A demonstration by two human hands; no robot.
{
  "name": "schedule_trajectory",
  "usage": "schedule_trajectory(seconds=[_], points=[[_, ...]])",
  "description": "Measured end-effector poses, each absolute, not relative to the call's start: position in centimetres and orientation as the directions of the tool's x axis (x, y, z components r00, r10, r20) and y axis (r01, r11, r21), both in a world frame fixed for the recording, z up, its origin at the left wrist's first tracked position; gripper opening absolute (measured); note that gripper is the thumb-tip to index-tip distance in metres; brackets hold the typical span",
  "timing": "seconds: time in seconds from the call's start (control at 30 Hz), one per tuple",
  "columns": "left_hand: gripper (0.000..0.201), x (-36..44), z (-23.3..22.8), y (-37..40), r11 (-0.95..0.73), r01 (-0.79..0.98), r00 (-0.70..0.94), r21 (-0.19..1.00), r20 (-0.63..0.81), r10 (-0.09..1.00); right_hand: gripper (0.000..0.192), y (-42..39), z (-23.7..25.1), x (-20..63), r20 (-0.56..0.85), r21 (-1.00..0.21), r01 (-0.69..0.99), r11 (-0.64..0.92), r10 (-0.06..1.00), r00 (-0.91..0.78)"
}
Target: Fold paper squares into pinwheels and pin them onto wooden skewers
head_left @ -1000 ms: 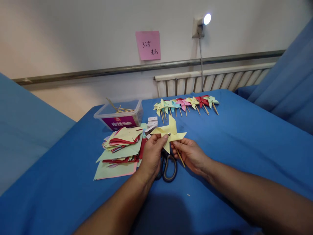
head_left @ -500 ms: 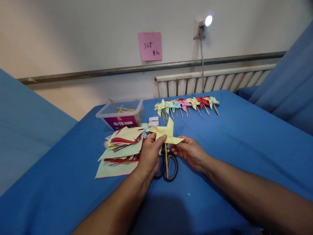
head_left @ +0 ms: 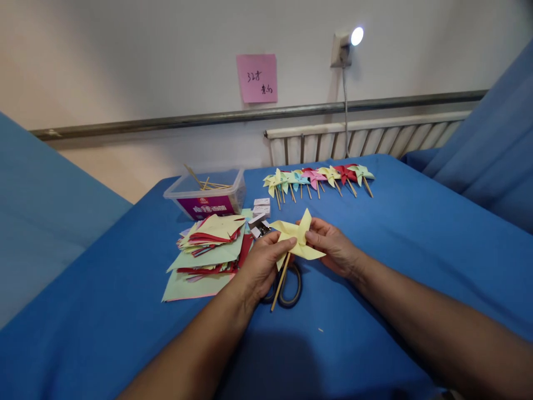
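Yellow paper pinwheel (head_left: pixel 296 240) held above the blue-covered table (head_left: pixel 395 239), centre, wooden stick (head_left: pixel 280 280) slanting down toward the near left. Left hand (head_left: pixel 263 261) pinches stick and lower-left vane; right hand (head_left: pixel 331 244) pinches the right vane. Scissors (head_left: pixel 287 283) lie directly beneath. Left: stack of cut coloured paper (head_left: pixel 208 247); far left: clear tub of sticks (head_left: pixel 205 194). Far: row of finished pinwheels (head_left: pixel 318 178). Judgement: grip vanes lightly at the edges, avoid creasing; steady the stick close to the hub.
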State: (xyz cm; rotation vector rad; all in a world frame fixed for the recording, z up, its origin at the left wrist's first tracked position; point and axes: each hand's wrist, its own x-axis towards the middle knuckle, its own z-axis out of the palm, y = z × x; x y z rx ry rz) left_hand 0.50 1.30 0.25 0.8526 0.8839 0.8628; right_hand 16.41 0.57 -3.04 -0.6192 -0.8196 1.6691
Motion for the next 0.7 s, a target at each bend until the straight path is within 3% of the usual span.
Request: schedule_trajectory(seconds=[0.33,0.7], points=[[0.031,0.8,0.2,1.0,0.389,-0.28,0.393,0.877,-0.265,0.88,0.024,0.6,-3.5,16.4,-0.031,-0.763,-0.621,-0.18,0.97,-0.242],[0.03,0.5,0.0,1.2,0.375,-0.213,0.361,0.902,-0.284,0.888,0.028,0.8,-2.5,16.7,-0.094,-0.705,-0.68,-0.203,0.976,-0.194]])
